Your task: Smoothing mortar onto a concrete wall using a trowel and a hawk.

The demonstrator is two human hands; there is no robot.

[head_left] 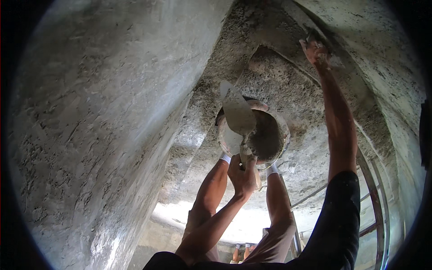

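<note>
Leaf-shaped grey metal trowel (pixel 238 110) sits near the middle of the scene, its pale wooden handle (pixel 258 181) wrapped by my left grip (pixel 243 174), the blade pointing far and slightly left. In my view the blade crosses the left part of a round bucket with a pale, smeared rim (pixel 286 130); whether they touch I cannot tell. Grey-brown mortar (pixel 265 139) shows inside the bucket, to the right of the blade. My left forearm slants from near left up to the handle. My right arm, in a short black sleeve (pixel 337 216), stretches nearly straight to the far right, bringing my right grip (pixel 316 51) up by the rough grey right-hand wall (pixel 382 54). Something flat and grey shows beside those fingers, too unclear for me to tell whether I am gripping it. Left stands a broad grey plastered wall (pixel 99 117).
</note>
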